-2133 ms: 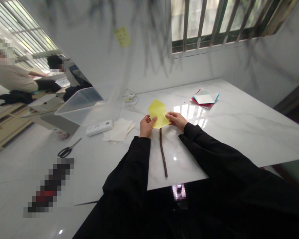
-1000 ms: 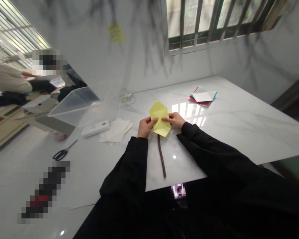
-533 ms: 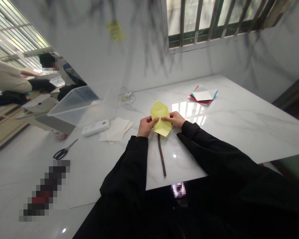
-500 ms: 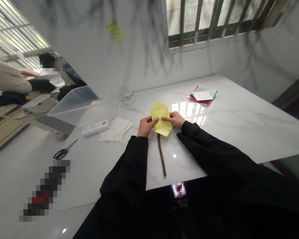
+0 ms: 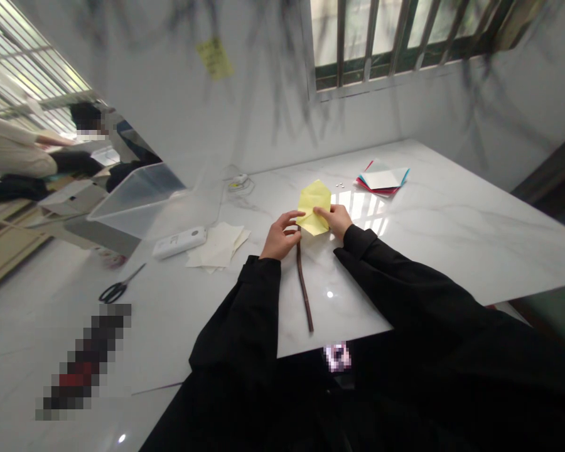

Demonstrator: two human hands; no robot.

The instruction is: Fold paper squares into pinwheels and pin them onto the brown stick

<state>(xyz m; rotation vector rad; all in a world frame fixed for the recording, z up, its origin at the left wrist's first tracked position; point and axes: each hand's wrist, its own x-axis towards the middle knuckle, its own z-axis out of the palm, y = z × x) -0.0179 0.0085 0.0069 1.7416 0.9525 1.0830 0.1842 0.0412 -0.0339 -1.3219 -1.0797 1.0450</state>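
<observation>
A folded yellow paper (image 5: 315, 204) is held just above the white marble table (image 5: 452, 232). My right hand (image 5: 338, 221) pinches its right side with thumb and fingers. My left hand (image 5: 281, 235) has curled fingers, and its fingertips touch the paper's lower left corner. A thin dark brown stick (image 5: 304, 282) lies on the table between my forearms, its far end under the paper.
A stack of coloured paper sheets (image 5: 382, 179) lies far right of my hands. Cream paper sheets (image 5: 221, 245), a white device (image 5: 179, 242) and scissors (image 5: 120, 287) lie to the left. A clear plastic bin (image 5: 139, 194) stands beyond them. Other people sit far left.
The yellow paper has moved away from me and to the right, and shows a smaller shape. My left hand has slipped toward its lower corner; my right hand keeps its pinch.
</observation>
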